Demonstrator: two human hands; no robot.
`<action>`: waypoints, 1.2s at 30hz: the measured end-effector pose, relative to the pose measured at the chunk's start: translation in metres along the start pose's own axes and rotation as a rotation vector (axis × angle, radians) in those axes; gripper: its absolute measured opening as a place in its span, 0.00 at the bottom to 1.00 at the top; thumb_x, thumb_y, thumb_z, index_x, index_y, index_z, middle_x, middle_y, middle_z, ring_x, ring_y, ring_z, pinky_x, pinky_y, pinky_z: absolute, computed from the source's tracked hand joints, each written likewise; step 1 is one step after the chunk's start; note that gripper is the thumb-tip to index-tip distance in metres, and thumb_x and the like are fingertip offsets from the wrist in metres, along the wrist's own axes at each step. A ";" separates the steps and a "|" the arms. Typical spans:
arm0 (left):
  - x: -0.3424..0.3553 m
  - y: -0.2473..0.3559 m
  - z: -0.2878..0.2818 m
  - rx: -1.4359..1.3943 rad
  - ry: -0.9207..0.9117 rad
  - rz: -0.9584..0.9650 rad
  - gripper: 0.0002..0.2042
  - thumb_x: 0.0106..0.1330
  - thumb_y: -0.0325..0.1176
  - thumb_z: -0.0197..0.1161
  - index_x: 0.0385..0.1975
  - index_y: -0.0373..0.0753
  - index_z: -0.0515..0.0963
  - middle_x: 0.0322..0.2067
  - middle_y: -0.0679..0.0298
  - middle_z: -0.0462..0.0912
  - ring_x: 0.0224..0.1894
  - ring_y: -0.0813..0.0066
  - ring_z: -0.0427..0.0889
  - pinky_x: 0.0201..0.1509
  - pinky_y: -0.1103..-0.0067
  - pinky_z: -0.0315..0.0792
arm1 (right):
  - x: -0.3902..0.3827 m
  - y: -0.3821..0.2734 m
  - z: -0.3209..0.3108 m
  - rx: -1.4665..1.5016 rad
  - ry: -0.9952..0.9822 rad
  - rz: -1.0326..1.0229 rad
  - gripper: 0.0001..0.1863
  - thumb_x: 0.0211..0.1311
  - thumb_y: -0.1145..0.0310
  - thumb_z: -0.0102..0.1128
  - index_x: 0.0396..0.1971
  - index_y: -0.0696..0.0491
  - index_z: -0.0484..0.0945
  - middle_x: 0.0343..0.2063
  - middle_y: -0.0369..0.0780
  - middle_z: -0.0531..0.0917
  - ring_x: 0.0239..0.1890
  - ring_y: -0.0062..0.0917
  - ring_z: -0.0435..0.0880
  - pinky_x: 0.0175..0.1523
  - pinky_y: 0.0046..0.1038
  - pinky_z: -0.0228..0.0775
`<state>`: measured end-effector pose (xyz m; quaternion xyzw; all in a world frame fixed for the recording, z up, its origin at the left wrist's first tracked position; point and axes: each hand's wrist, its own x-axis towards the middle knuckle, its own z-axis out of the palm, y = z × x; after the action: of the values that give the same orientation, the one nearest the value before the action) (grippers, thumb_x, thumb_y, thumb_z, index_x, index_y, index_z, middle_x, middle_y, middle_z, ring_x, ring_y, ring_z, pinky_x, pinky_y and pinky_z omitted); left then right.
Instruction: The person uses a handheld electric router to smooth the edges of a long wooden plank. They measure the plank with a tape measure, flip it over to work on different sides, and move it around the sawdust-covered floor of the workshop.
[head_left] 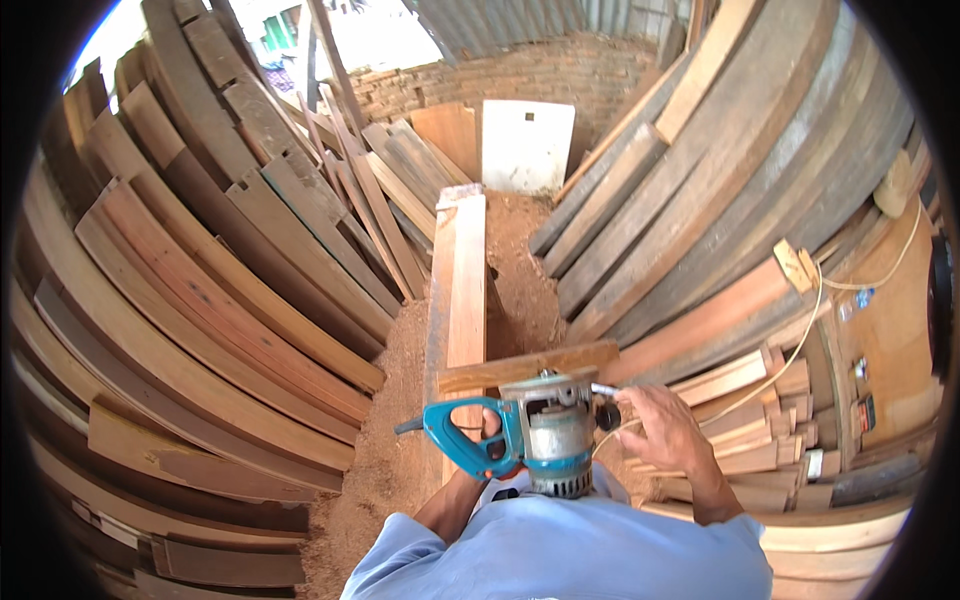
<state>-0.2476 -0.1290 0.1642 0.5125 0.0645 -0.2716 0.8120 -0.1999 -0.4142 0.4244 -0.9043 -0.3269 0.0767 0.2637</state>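
Observation:
A teal and silver power router (556, 440) with a loop handle is held in front of my body, its base tilted away from me. My left hand (491, 425) is wrapped round the loop handle; the body of the tool hides part of it. Across the router's base lies a brown wooden board (530, 368). On the other side, my right hand (665, 430) has its fingers bent at a thin silver piece beside the black knob (607, 416). What exactly the fingertips grip is too small to tell. Beyond the router, a long planed timber (467, 280) stretches away from me.
Stacked planks (230, 290) line the left side, and grey boards (690, 190) lean at the right. A pale cord (790, 368) loops down on the right. Cut wood pieces (750, 420) are piled there too. Sawdust (385, 440) covers the floor. A white panel (527, 150) stands by the brick wall.

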 end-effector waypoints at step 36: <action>-0.079 0.159 0.041 0.847 -0.609 0.221 0.32 0.64 0.50 0.74 0.60 0.32 0.76 0.50 0.54 0.84 0.53 0.63 0.81 0.57 0.65 0.75 | -0.024 -0.017 0.045 -0.124 -0.381 0.058 0.50 0.42 0.65 0.73 0.69 0.58 0.60 0.46 0.53 0.84 0.51 0.48 0.84 0.54 0.41 0.79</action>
<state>-0.2406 -0.0830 0.3398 0.6972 -0.3438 -0.3230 0.5398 -0.2416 -0.3988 0.3942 -0.8969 -0.3489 0.2337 0.1385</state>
